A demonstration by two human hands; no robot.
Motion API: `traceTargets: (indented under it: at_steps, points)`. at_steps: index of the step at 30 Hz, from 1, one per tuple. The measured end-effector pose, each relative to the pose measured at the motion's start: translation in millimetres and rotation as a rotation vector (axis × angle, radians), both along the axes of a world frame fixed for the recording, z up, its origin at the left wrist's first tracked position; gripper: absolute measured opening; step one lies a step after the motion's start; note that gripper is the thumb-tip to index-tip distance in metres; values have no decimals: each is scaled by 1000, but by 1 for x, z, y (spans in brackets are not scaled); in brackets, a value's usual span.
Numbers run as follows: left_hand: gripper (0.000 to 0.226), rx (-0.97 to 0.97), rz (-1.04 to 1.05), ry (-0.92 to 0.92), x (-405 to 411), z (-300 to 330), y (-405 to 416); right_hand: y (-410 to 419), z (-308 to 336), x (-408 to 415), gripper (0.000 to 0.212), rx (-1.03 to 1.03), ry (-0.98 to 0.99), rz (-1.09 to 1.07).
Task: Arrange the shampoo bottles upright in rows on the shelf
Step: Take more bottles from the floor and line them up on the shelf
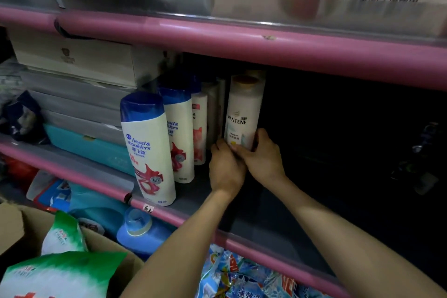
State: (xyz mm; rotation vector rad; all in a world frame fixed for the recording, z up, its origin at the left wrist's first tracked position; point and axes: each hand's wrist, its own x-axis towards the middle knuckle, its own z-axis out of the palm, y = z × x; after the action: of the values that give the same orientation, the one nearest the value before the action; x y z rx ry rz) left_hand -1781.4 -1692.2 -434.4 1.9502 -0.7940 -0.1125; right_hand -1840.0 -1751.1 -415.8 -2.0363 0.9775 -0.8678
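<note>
Reached forward with both bare forearms, left hand (pixel 226 169) and right hand (pixel 262 156) pressed side by side, wrists close, fingers curled round the base of a Pantene bottle (pixel 243 111).

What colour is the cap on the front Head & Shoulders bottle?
Dark blue; the cap shows best in the head view.

White Pantene bottle (pixel 243 113), upright, standing between both hands; three blue-capped Head & Shoulders bottles (pixel 148 150) standing upright, rowed left of them.
</note>
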Motion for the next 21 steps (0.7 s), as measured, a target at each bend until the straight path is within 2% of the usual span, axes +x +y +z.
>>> traceTargets:
  at_steps: [21]
  points:
    - [39, 29, -7, 8, 26, -4, -23, -21, -6, 24, 55, -25, -11, -8]
